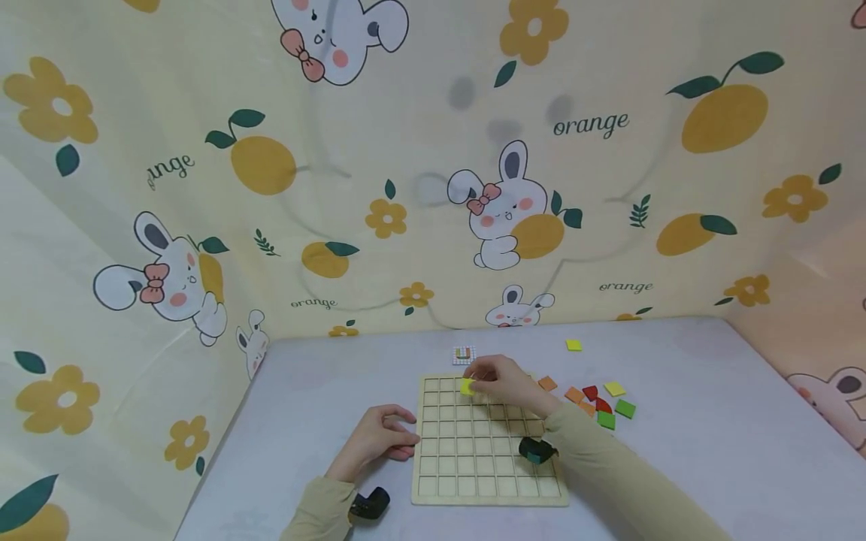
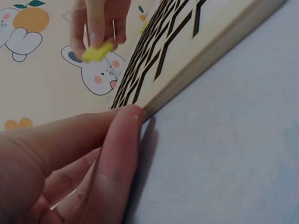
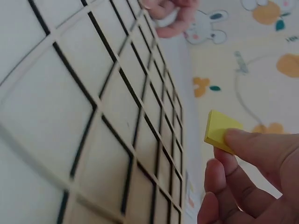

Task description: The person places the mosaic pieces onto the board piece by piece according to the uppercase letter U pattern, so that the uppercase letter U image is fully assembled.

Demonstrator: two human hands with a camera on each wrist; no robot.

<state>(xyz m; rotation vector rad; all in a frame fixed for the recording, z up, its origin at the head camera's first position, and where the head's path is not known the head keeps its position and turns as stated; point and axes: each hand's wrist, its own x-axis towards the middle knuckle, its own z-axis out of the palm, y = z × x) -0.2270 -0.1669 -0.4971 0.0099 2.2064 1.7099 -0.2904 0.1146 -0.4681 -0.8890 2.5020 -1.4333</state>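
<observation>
My right hand pinches a yellow square tile between thumb and fingers, above the far part of a wooden grid board. In the right wrist view the tile is tilted and apart from the board. The other fingers of that hand are bent beneath it. At the board's left edge is my left hand; its thumb and forefinger tips touch the side of the board, as the left wrist view shows. The board lies flat, and its visible cells hold no tiles. The right hand and sleeve hide some cells.
Right of the board lie loose orange tiles, red pieces, green tiles and a yellow tile. Another yellow tile lies farther back. Behind the board is a small card with a coloured grid pattern. A printed curtain hangs behind.
</observation>
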